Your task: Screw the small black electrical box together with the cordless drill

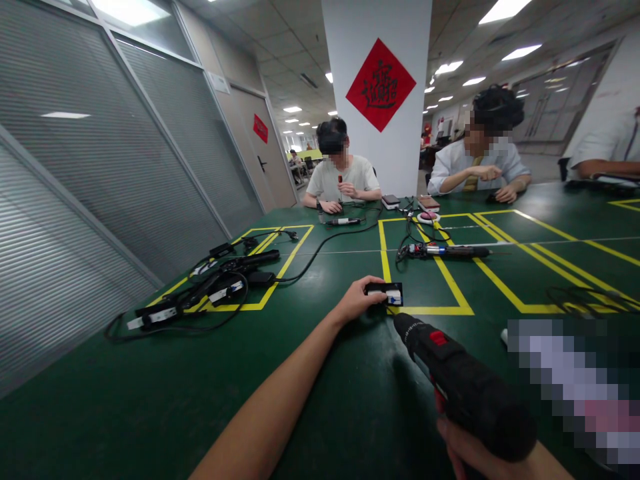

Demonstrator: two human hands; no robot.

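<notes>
My left hand (356, 301) reaches forward over the green table (320, 373) and grips a small black block with a white label (386, 293), which lies on a yellow line. My right hand (475, 453) shows only at the bottom edge, wrapped round the handle of a black electric screwdriver with a red switch (465, 390). The tool's nose points up and left at the block and stops just short of it.
Black screwdrivers, power bricks and tangled cables (220, 283) lie at the left. Another screwdriver (445, 251) rests across the yellow lines ahead. Two people (343, 177) (480, 167) sit at the far side, a white pillar (377, 93) between them. A blurred patch (575, 387) covers the right.
</notes>
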